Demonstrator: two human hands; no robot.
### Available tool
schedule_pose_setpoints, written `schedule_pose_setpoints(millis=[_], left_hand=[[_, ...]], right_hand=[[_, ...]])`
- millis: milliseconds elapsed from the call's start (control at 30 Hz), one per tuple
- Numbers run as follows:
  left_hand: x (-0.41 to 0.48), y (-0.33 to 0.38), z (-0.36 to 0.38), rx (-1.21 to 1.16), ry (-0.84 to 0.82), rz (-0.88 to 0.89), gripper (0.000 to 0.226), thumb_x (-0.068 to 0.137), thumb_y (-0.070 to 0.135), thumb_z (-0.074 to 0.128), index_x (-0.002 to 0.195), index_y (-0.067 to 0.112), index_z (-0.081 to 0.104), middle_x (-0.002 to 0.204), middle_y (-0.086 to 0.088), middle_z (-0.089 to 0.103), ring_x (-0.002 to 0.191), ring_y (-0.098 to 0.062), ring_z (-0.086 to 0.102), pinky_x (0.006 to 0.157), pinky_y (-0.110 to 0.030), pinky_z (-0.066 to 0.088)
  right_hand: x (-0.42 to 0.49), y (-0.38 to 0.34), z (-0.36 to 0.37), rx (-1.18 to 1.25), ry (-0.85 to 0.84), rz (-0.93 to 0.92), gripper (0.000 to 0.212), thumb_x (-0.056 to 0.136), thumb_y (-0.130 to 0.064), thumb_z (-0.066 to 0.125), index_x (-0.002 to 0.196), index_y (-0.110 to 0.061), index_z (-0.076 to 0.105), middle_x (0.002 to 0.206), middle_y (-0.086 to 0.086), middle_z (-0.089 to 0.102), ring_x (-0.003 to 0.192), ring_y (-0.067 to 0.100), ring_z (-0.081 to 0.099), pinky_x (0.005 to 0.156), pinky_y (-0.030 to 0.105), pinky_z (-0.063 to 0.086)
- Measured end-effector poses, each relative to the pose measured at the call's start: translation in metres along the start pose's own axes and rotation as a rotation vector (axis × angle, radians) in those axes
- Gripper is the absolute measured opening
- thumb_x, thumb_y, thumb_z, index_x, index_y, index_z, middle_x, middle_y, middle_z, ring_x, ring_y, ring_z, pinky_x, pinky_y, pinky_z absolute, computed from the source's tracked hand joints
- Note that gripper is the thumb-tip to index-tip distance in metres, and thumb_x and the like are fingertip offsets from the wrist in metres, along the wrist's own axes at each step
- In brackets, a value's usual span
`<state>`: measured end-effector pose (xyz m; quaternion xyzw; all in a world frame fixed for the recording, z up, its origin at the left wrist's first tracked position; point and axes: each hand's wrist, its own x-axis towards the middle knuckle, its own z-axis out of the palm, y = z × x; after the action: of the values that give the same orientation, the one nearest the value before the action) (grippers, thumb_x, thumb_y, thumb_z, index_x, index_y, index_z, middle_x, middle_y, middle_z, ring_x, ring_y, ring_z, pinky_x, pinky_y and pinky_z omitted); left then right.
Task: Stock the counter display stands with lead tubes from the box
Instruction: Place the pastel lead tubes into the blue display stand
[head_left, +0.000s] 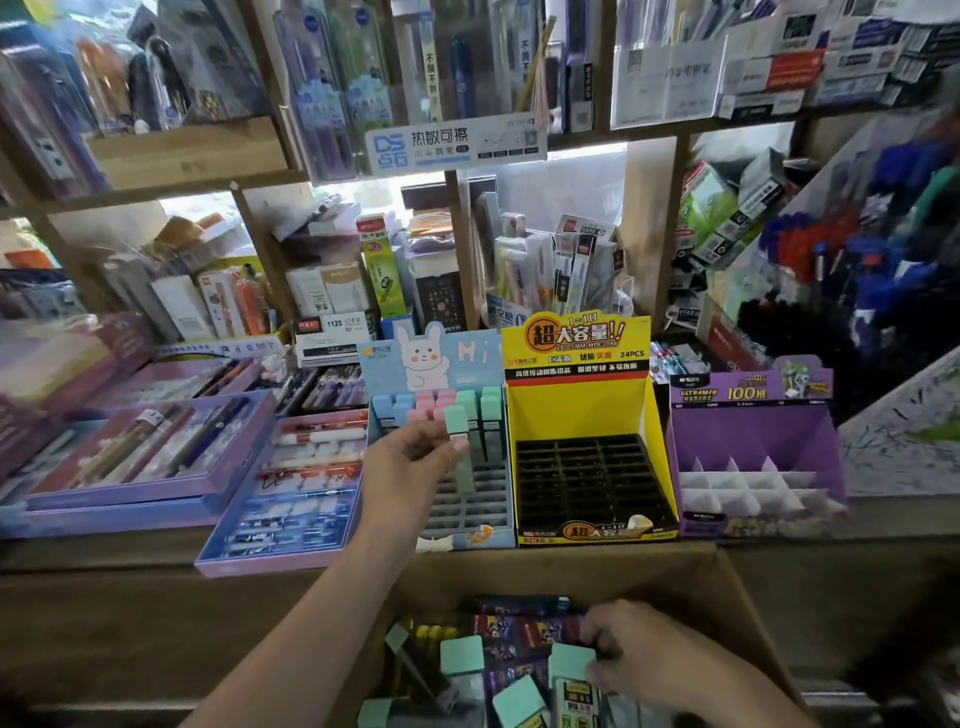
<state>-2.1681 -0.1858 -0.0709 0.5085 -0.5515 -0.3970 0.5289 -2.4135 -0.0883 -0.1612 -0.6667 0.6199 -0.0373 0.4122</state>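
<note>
A person's left hand pinches a mint-capped lead tube upright, long axis vertical, just above the empty grid slots of the blue rabbit display stand on the tabletop, arm stretched forward. Nearer the body, the right hand curls its fingers round a second tube in the cardboard box.

The box is matt cardboard, the display stands glossy printed card, the lead tubes smooth plastic.
</note>
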Motion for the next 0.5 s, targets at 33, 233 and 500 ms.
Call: schedule_pose_setpoints(millis=[33,233,500], left_hand=[[0.001,0.0,0.002,0.017,0.011,0.012,0.017,0.089,0.009,0.077,0.097,0.023,0.08,0.091,0.005,0.08,0.086,-0.015,0.075,0.072,-0.024,0.061],[0.006,-0.001,0.012,0.115,0.042,0.059,0.022,0.09,0.012,0.076,0.092,0.034,0.079,0.087,0.012,0.08,0.08,-0.006,0.074,0.079,-0.031,0.062],[0.004,0.002,0.017,0.302,0.067,0.151,0.014,0.093,0.017,0.074,0.097,0.028,0.08,0.07,0.019,0.074,0.062,0.008,0.067,0.057,-0.008,0.051]], right_hand=[[0.0,0.0,0.0,-0.002,-0.004,0.005,0.018,0.082,-0.042,0.077,0.099,-0.038,0.07,0.11,-0.015,0.062,0.1,0.001,0.062,0.093,0.026,0.051],[0.001,0.004,0.001,-0.009,-0.008,0.008,0.025,0.081,-0.045,0.074,0.104,-0.037,0.068,0.112,-0.014,0.061,0.102,0.002,0.061,0.096,0.026,0.051],[0.001,0.003,-0.002,-0.005,-0.021,0.001,0.022,0.085,-0.042,0.073,0.106,-0.038,0.069,0.112,-0.015,0.059,0.102,0.003,0.061,0.096,0.026,0.05]])
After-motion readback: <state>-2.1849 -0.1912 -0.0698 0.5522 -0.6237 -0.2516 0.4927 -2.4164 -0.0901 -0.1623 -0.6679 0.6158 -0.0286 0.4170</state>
